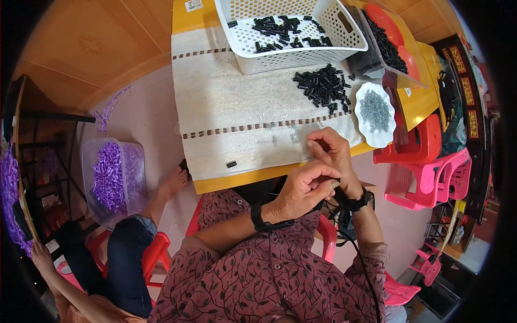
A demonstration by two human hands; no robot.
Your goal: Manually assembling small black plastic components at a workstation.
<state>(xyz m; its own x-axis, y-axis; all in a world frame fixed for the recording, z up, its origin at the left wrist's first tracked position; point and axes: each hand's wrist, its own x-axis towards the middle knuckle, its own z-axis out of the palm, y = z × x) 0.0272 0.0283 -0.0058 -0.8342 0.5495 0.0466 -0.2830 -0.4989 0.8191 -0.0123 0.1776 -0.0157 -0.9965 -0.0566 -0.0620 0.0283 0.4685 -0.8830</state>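
Observation:
My left hand (306, 192) is closed in a pinch, thumb against the bent fingers, just past the table's near edge. Whatever it holds is hidden or too small to name. Close beyond it, my right hand (335, 153) has its thumb and forefinger pinched over the cloth, and I cannot make out anything between them. A heap of short black tubular pieces (323, 89) lies farther up the cloth. To the right of the heap stands a white scalloped dish (364, 129) of tiny clear pieces (375, 110). One black piece (231, 164) lies alone near the front left.
A white perforated basket (301, 61) with black pieces stands at the back, beside a clear bin (396, 75) of more. Striped cloth (215, 107) covers the yellow table. On the floor, left, is a tub of purple pieces (110, 177). Another person (129, 258) sits there. Red and pink stools (431, 183) stand right.

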